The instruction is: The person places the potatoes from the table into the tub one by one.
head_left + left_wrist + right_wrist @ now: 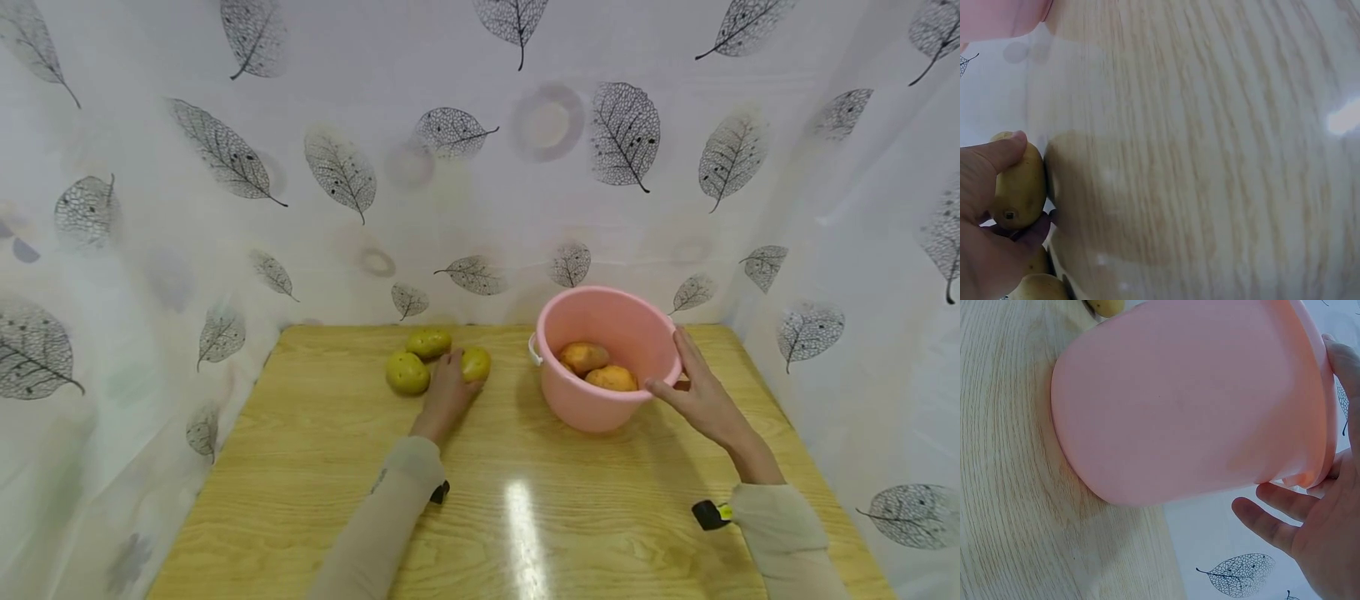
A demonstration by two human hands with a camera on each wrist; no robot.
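Two potatoes (597, 367) lie half hidden in the bucket (600, 408).

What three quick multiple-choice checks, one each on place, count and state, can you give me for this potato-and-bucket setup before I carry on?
1. Where does the pink bucket stand?
A. on the wooden table, to the right of the loose potatoes
B. on the floor
C. to the left of the loose potatoes

2. How many potatoes lie outside the bucket?
A. one
B. three
C. five

3. What is the left hand doing?
A. resting flat on bare table
B. holding the bucket rim
C. gripping a potato

Key: 1 A, the head view shows it on the tabletop, right of the group. 2 B, three yellow-green potatoes sit near the far edge. 3 C, the left wrist view shows thumb and fingers round one, while the right hand touches the bucket rim.
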